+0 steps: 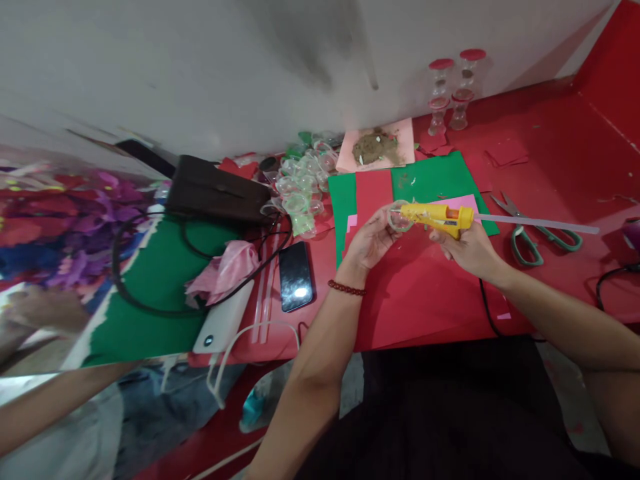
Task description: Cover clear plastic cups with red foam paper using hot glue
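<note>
My right hand point(467, 247) grips a yellow hot glue gun point(435, 217) by its handle. A long translucent glue stick point(540, 222) sticks out of the back of the gun. In the fingers of my left hand point(373, 237) is a small clear plastic cup point(400, 219), its round rim facing up. The gun's nozzle is over the cup's rim; whether it touches is too small to tell. Beneath both hands lie red sheets point(415, 293), a green sheet point(435, 175) and a pink piece point(463, 201).
Green-handled scissors point(530, 233) lie at right. Behind stand joined cups with red lids point(463, 93); brown sand point(375, 148) sits on pink paper. Left are piled clear cups point(303, 180), a phone point(295, 277), a power bank point(220, 323), a dark bag point(215, 193) and another person's arm point(65, 407).
</note>
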Motion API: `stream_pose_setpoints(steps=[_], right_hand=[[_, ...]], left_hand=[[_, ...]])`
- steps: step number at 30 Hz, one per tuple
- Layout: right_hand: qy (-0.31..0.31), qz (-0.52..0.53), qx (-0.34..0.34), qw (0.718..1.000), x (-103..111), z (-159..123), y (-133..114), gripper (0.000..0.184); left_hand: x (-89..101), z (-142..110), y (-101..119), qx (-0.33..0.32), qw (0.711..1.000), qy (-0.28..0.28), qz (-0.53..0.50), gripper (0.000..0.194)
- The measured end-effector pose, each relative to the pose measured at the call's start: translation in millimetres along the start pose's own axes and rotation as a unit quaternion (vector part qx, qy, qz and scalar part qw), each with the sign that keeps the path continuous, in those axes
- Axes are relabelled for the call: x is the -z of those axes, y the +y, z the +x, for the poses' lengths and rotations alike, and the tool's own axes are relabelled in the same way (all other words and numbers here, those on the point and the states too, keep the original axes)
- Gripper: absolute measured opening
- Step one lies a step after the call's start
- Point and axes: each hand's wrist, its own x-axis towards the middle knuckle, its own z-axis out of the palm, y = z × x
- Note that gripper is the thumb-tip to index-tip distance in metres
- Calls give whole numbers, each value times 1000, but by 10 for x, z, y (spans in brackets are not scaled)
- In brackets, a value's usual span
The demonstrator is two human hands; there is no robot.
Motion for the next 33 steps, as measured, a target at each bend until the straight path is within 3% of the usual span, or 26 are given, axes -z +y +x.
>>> stream_pose_setpoints(steps=[10,14,17,20,23,29,33], right_hand=[[-31,17,5,999,8,-4,-28,59],[-9,14,9,1000,99,45,-14,65],[76,41,-13,996,309,180,7,58],[165,9,-64,984,635,370,94,39],[214,-25,-129,968,977,522,233,28],[264,-43,-234,935,1453,552,355,26],[245,-71,-274,927,1598,471,340,25]], left_hand=[[0,3,20,-7,1000,-11,18,18],[-33,4,24,-16,1000,21,-1,17],[-55,32,41,-43,997,62,-34,12],[-58,72,80,-70,989,104,-84,8],[-38,99,137,-75,982,124,-121,7],[0,92,285,-95,968,145,-180,23],[-21,66,349,-87,963,149,-208,34]])
